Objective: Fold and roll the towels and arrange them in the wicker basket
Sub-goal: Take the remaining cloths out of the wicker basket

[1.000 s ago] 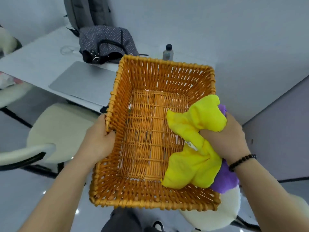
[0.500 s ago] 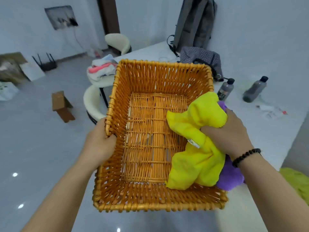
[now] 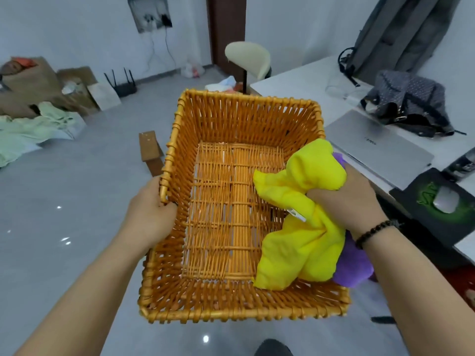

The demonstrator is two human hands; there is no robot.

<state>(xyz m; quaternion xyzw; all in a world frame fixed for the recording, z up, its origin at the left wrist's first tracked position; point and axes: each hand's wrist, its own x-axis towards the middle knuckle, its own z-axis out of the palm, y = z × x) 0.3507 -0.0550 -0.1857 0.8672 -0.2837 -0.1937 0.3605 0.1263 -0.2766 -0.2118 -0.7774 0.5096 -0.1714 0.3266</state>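
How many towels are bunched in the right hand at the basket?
2: a yellow towel on top, a purple towel mostly hidden beneath it; more could be concealed.

home office | desk (image 3: 303, 80), laptop (image 3: 377, 147), mouse (image 3: 446, 200), router (image 3: 120, 83), floor clutter

Both forearms are bare right up to where they leave the lower corners of the frame, with no sleeves showing. The left hand (image 3: 150, 217), at centre left, wears no ring or watch. The right hand (image 3: 345, 201), at centre right, has a bracelet (image 3: 376, 231) of small, round, dark beads strung close around its wrist. At the bottom edge, just right of centre, a dark rounded shape pokes into view; I cannot tell what it is.
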